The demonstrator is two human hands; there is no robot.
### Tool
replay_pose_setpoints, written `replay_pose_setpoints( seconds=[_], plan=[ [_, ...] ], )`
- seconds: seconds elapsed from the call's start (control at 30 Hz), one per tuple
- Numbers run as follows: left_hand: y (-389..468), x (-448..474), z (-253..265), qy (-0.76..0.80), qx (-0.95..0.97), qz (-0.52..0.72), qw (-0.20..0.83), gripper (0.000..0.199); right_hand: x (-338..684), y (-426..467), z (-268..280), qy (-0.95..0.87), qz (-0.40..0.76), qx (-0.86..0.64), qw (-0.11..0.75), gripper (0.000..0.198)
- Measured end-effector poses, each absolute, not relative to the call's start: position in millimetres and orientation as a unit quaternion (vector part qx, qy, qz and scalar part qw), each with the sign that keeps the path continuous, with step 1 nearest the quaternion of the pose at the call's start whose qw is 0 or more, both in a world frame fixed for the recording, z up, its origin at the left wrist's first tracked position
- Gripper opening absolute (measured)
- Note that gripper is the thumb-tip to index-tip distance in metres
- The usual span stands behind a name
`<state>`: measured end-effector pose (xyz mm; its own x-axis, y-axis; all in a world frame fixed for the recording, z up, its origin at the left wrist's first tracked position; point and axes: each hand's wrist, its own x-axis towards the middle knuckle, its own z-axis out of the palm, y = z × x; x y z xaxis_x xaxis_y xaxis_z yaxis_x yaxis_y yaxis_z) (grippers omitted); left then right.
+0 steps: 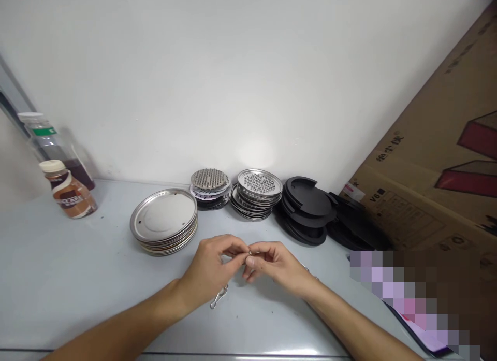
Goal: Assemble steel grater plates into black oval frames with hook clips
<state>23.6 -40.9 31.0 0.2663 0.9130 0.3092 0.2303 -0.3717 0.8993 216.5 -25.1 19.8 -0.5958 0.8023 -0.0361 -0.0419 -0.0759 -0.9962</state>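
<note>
My left hand (215, 262) and my right hand (275, 265) meet over the front middle of the table, fingertips pinched together. Between them a tiny shiny metal piece (250, 253) barely shows; its kind is too small to make out. Below my left hand lies a metal snap hook (219, 297) on the tabletop. Part of another small metal item (306, 269) peeks out behind my right wrist. Beyond the hands stand a pile of round metal lids (165, 216), a few toothed grater discs (210, 178), a taller stack of metal grater discs (259, 184) and black plastic round parts (308, 198).
A brown drink bottle (72, 195) and a taller clear bottle (50, 143) with dark liquid stand at the left. A large printed cardboard box (419, 195) borders the right side. A pixelated flat object (419, 325) lies at the right front. The white wall (233, 81) closes the back.
</note>
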Motion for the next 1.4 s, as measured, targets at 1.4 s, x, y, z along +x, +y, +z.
replay_pose_setpoints(
  seconds=[1.4],
  plan=[
    [-33.3,18.6,38.4,0.372,0.616,0.394,0.572,0.021,218.1,-24.1,19.3,-0.484,0.750,-0.263,0.366,0.046]
  ],
)
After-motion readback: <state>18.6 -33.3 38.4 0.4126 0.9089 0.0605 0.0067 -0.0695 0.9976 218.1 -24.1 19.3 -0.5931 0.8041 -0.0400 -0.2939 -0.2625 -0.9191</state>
